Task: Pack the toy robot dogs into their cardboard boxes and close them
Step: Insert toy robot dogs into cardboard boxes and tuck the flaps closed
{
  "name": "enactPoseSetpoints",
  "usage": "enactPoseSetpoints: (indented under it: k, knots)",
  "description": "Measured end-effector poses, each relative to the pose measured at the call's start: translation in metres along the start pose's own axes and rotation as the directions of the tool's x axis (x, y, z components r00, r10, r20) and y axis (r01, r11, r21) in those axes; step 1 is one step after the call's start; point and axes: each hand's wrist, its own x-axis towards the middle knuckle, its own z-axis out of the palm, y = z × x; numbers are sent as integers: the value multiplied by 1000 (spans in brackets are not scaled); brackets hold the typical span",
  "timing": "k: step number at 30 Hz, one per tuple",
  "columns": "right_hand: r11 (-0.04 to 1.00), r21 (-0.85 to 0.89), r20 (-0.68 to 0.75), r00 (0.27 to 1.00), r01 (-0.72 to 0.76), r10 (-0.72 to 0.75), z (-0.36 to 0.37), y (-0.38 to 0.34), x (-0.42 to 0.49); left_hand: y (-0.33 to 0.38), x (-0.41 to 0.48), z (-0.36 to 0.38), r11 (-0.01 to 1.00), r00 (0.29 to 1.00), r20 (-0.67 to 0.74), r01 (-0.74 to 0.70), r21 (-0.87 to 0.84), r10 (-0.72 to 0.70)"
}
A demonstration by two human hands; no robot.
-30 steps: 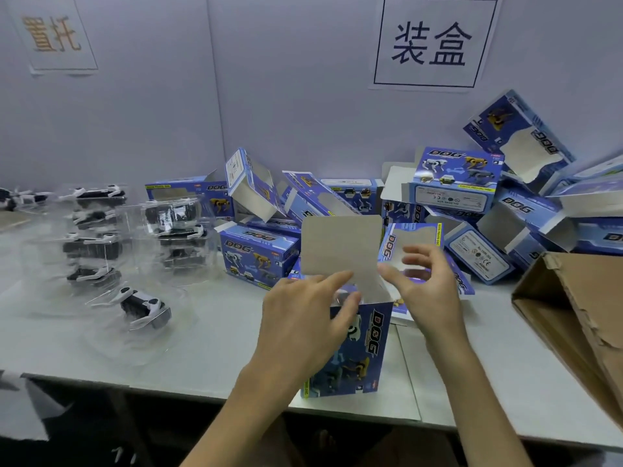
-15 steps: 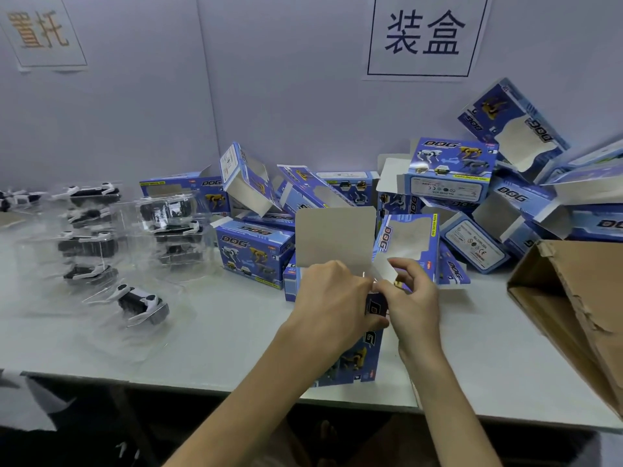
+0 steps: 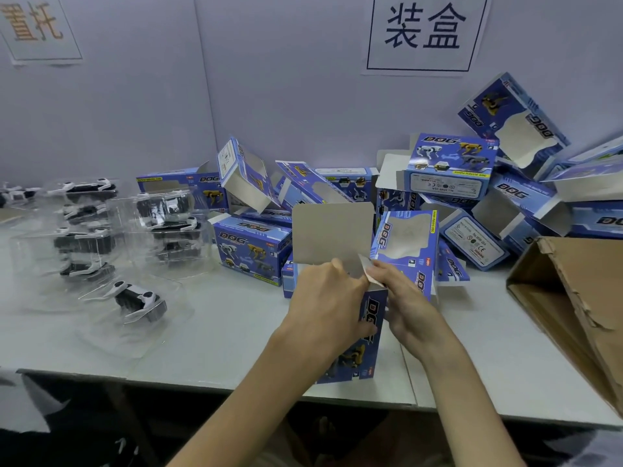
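You're gripping the upright box with your left hand, fingers curling round its near face, while your right hand is pinching the small side flap at the open top. The box is standing on the table close to the front edge, with its big lid flap pointing straight up.

Here's what I'm watching for. Folding that side flap too hard is likely to crease or tear the thin card, and pressing down off-centre could be tipping the box toward the edge. You also risk closing it empty (I cannot tell whether a dog is inside), since the toy robot dogs are lying in clear trays well off to your left.

As for writing, "DOG" is running down the box's side in bold black letters and repeating across the pile of boxes behind. The small print there is too fine to read. On the wall, a black sign is reading "装盒" and an orange sign "置托".
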Motion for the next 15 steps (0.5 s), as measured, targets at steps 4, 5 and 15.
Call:
enactPoseSetpoints:
  k: [4,5,15]
  knots:
    - [995,77,-12,998,-66,67,9,0,4,-3,-4,-1,999,1000,7,5,-36,-4]
    - [995,77,-10,997,-70,71,8,0,5,-5,-5,-1,999,1000,18,6,-45,-5]
    - [996,-1,26,996,-84,84,4,-9,14,-3,-7,6,999,999,-45,5,-36,-7]
